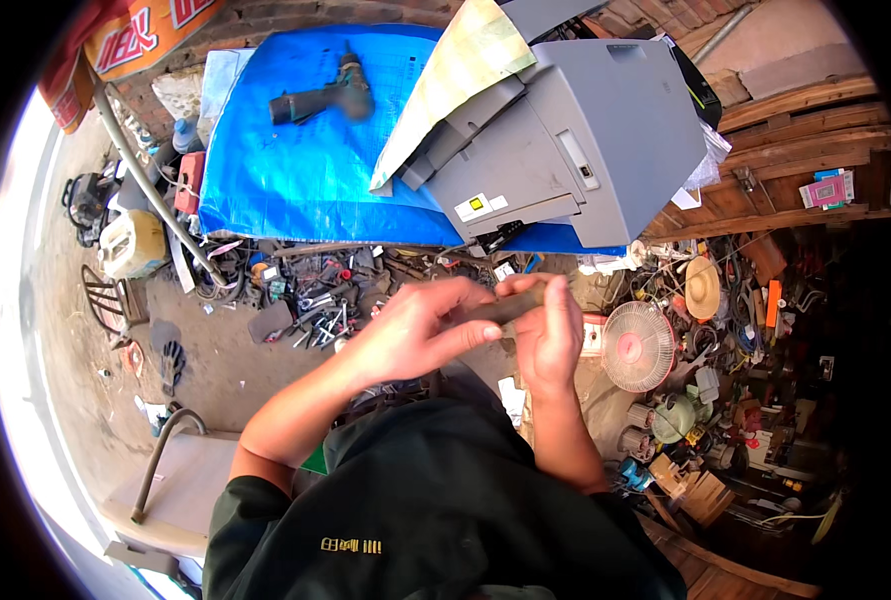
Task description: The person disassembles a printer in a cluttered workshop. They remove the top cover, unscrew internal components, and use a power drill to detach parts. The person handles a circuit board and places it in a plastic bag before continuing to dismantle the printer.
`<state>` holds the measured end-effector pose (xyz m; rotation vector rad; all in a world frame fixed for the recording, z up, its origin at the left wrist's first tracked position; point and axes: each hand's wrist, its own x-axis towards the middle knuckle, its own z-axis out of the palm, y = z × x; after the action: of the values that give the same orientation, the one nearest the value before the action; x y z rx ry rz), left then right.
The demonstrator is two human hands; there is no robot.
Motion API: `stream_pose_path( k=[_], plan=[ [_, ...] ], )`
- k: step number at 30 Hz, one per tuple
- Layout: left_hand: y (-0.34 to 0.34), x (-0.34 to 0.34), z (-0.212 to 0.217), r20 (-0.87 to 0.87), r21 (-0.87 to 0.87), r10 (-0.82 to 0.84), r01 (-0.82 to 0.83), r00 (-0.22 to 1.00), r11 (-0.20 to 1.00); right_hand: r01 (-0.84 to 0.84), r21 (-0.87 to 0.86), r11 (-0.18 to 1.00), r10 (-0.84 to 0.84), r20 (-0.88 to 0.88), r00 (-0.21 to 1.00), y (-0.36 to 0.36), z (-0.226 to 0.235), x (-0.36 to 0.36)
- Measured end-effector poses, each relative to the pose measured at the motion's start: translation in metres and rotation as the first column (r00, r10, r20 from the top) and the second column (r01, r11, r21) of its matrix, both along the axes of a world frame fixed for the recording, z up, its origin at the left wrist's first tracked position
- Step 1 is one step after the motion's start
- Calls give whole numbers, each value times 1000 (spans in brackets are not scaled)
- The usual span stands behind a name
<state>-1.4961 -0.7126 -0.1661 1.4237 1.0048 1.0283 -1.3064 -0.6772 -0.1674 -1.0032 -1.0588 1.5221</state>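
Note:
In front of my chest, both hands come together around a grey-brown, elongated object (505,306) whose kind I cannot make out. My left hand (410,325) is closed on one end of it, thumb stretched along its near side. My right hand (548,338) grips the other end, thumb pointing up and fingers folded behind it. Beyond my hands, a large grey printer (615,130) stands tilted on a blue plastic sheet (255,190). A greenish cordless drill (315,103) lies on the same sheet, away from my hands.
A red and white fan (638,346) stands to the right, amid tools and parts. Scattered metal tools (325,318) cover the ground below the table. At left are a yellowish jerrycan (133,243), a slanting pole (145,170) and a pale seat with a curved metal armrest (155,465).

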Motion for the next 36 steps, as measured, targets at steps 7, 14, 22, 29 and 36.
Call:
stream_pose_path(
  k=[7,14,22,29,36],
  plan=[
    [143,-60,103,-116,837,585,-238,803,493,107,417,902,-158,89,983,41,78,26],
    [198,-56,127,-543,679,492,11,680,734,-139,452,881,-240,680,693,101,117,29],
    [199,-71,123,-542,621,456,-29,706,783,-361,475,802,-300,844,445,141,128,29],
    [242,-55,118,-620,629,489,17,613,777,-566,484,667,-290,869,400,193,140,12],
    [232,-59,95,-448,582,525,-210,724,785,-652,435,621,-248,898,364,217,146,-21]
  ],
)
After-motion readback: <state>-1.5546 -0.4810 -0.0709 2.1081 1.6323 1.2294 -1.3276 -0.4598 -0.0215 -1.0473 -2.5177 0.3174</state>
